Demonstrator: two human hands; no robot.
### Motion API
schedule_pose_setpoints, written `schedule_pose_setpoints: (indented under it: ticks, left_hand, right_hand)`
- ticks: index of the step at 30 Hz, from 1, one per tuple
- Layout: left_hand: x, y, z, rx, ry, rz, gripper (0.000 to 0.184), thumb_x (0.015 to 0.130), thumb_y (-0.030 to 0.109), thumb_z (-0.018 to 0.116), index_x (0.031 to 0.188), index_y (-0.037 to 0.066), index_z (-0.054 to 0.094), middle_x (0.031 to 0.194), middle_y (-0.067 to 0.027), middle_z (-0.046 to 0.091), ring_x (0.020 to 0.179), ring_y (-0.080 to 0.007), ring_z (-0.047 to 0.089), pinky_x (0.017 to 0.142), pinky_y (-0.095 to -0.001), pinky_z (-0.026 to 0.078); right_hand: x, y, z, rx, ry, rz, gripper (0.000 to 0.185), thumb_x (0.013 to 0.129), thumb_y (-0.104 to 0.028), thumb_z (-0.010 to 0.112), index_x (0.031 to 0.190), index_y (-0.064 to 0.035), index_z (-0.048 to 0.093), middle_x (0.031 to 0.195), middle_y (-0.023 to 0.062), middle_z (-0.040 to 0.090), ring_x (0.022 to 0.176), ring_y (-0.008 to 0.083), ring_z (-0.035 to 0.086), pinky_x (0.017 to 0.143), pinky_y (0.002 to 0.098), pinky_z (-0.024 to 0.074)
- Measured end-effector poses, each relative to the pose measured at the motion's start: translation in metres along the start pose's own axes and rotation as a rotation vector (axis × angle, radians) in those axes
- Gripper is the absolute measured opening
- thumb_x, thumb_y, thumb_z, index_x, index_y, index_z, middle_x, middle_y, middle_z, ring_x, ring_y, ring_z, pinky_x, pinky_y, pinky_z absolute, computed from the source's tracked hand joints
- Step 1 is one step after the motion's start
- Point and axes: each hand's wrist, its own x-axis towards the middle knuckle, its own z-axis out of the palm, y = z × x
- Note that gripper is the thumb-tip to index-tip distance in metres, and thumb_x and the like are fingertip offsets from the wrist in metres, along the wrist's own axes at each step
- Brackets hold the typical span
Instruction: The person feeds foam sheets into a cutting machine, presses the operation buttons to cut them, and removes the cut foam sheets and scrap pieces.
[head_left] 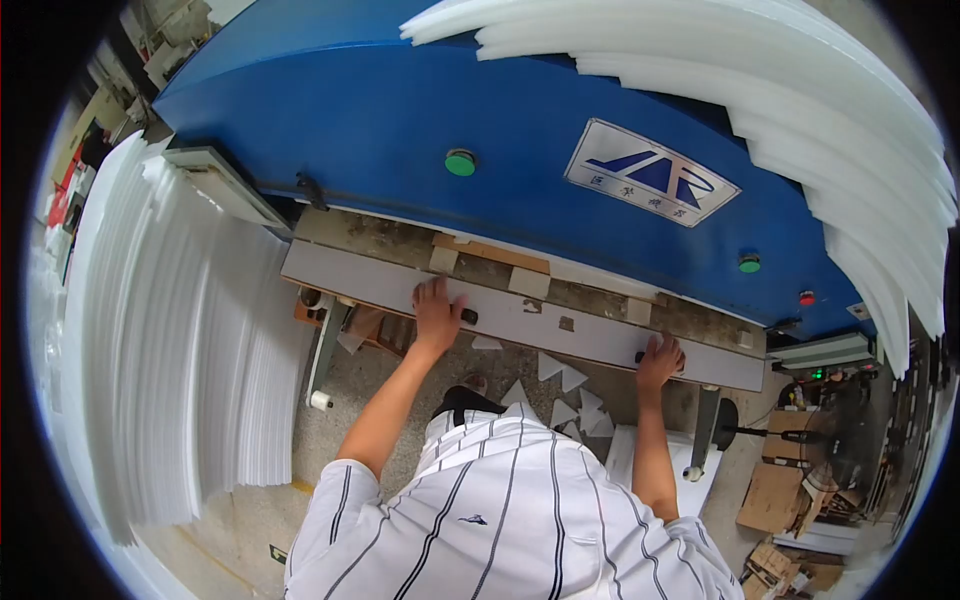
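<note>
A long, narrow white-topped board (595,335) runs along the front of a blue machine (380,120). My left hand (437,315) rests on its left half with the fingers apart, the thumb close to a small black knob (469,316). Farther right, my right hand (660,362) lies on the same board, fingers spread and slightly bent. Another dark knob (640,357) sits beside its thumb. Neither hand visibly holds anything. Behind the board, small pale blocks (529,283) and a wooden strip (500,254) lie on the machine bed.
Stacked white foam sheets (230,370) stand at left; more sheets (800,110) lie atop the machine. Its front carries green buttons (460,162) and a red button (806,298). White triangular offcuts (563,413) litter the floor. At right are a fan (850,435) and cardboard (770,497).
</note>
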Motion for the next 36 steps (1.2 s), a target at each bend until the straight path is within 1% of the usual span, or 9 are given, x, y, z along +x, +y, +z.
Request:
schedule_pose_setpoints:
  ticks: [7, 13, 16, 20, 24, 29, 32, 33, 36]
  left_hand:
    - [0.119, -0.019, 0.022, 0.008, -0.185, -0.452, 0.052, 0.101, 0.032, 0.054, 0.135, -0.005, 0.044, 0.133, -0.0272, 0.046, 0.124, -0.0462, 0.041, 0.100, -0.0624, 0.033]
    - [0.144, -0.035, 0.057, -0.022, -0.021, -0.442, 0.050, 0.100, 0.031, 0.053, 0.135, -0.003, 0.045, 0.131, -0.0234, 0.050, 0.124, -0.0422, 0.046, 0.099, -0.0622, 0.037]
    - [0.152, -0.074, 0.072, -0.858, -0.114, -0.445, 0.048, 0.099, 0.033, 0.057, 0.133, -0.001, 0.049, 0.118, -0.0161, 0.059, 0.109, -0.0324, 0.060, 0.089, -0.0520, 0.053]
    - [0.153, -0.032, 0.039, -1.315, -0.057, -0.690, 0.040, 0.099, 0.034, 0.059, 0.126, 0.004, 0.055, 0.107, -0.0106, 0.063, 0.091, -0.0228, 0.067, 0.071, -0.0377, 0.060]
    - [0.164, -0.076, 0.079, -1.677, -0.306, -0.522, 0.035, 0.100, 0.034, 0.057, 0.124, 0.008, 0.056, 0.108, -0.0107, 0.062, 0.091, -0.0223, 0.067, 0.069, -0.0370, 0.060]
    - [0.176, -0.067, 0.085, -1.810, -0.006, -0.517, 0.037, 0.100, 0.034, 0.057, 0.126, 0.007, 0.054, 0.110, -0.0105, 0.063, 0.098, -0.0256, 0.065, 0.074, -0.0426, 0.061]
    - [0.173, -0.068, 0.063, -1.770, -0.023, -0.608, 0.039, 0.099, 0.029, 0.058, 0.130, 0.005, 0.053, 0.118, -0.0117, 0.063, 0.106, -0.0279, 0.064, 0.077, -0.0470, 0.061]
    - [0.160, -0.054, 0.044, -1.768, 0.014, -0.637, 0.041, 0.098, 0.025, 0.059, 0.133, 0.005, 0.052, 0.121, -0.0127, 0.063, 0.108, -0.0285, 0.064, 0.078, -0.0482, 0.060]
    - [0.115, -0.038, 0.012, -1.557, 0.098, -0.612, 0.048, 0.095, 0.014, 0.062, 0.139, 0.002, 0.048, 0.125, -0.0147, 0.062, 0.107, -0.0307, 0.065, 0.077, -0.0480, 0.061]
  right_hand:
    - [0.104, -0.026, 0.055, 0.094, 0.048, -0.163, 0.047, 0.096, -0.024, 0.057, 0.135, 0.0019, 0.051, 0.138, 0.0239, 0.051, 0.130, 0.0467, 0.043, 0.110, 0.0576, 0.0305]
    - [0.142, 0.006, 0.118, 0.085, -0.050, -0.154, 0.046, 0.098, -0.022, 0.050, 0.139, -0.0010, 0.049, 0.146, 0.0234, 0.045, 0.134, 0.0437, 0.040, 0.112, 0.0502, 0.0338]
    - [0.151, 0.047, 0.161, 0.030, -0.096, -0.079, 0.047, 0.101, -0.029, 0.046, 0.140, -0.0036, 0.048, 0.145, 0.0175, 0.048, 0.133, 0.0388, 0.043, 0.112, 0.0507, 0.0338]
    - [0.174, 0.063, 0.178, 0.158, -0.131, 0.080, 0.048, 0.102, -0.034, 0.043, 0.141, -0.0058, 0.048, 0.145, 0.0134, 0.049, 0.133, 0.0355, 0.044, 0.113, 0.0503, 0.0335]
    - [0.186, 0.029, 0.135, 1.210, -0.131, 0.544, 0.050, 0.103, -0.037, 0.042, 0.143, -0.0070, 0.046, 0.145, 0.0114, 0.049, 0.133, 0.0336, 0.044, 0.113, 0.0489, 0.0329]
    - [0.171, 0.010, 0.109, 1.783, -0.080, 0.700, 0.052, 0.103, -0.040, 0.041, 0.145, -0.0085, 0.044, 0.146, 0.0089, 0.050, 0.134, 0.0312, 0.044, 0.115, 0.0471, 0.0322]
    - [0.171, 0.042, 0.143, 1.814, -0.117, 0.355, 0.041, 0.102, -0.023, 0.049, 0.139, -0.0063, 0.048, 0.141, 0.0096, 0.052, 0.126, 0.0255, 0.050, 0.107, 0.0370, 0.0413]
    - [0.160, 0.048, 0.135, 1.284, -0.138, 0.202, 0.038, 0.102, -0.021, 0.052, 0.136, -0.0042, 0.052, 0.136, 0.0094, 0.056, 0.120, 0.0232, 0.053, 0.104, 0.0357, 0.0430]
    - [0.104, 0.005, 0.066, 1.117, -0.187, 0.363, 0.031, 0.098, -0.013, 0.059, 0.125, 0.0013, 0.062, 0.115, 0.0080, 0.066, 0.102, 0.0167, 0.060, 0.092, 0.0315, 0.0475]
